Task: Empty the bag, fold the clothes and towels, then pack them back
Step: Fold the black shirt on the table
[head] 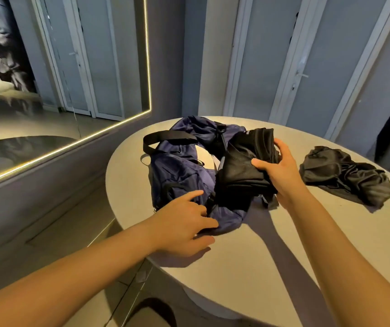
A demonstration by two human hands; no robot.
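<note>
Head view:

1. Tabletop (260,256): round and pale. It carries all task items.
2. Bag (177,171): navy blue and soft-sided. It lies slumped on the far left part of the tabletop with its mouth open toward the centre. A black strap (169,138) arches over its far left end.
3. Folded black garment (241,175): a compact bundle positioned over the right side of the bag's opening, partly overlapping the navy fabric. It is off the tabletop surface and supported by the right hand.
4. Right hand (281,171): clamped on the folded black garment. The thumb presses on the top face, and the fingers wrap round the far right edge.
5. Left hand (179,227): placed on the near end of the bag, well apart from the right hand. The fingers are spread and lie on the navy fabric, with the thumb lower, near the tabletop edge. Whether it pinches the fabric or only rests on it cannot be told.
6. Crumpled black garment (345,178): lies unfolded on the right side of the tabletop, apart from the bag and from both hands.
7. Surroundings: a wall mirror (59,67) edged with a lit strip stands at left. Pale doors (319,67) stand behind the tabletop.
</note>
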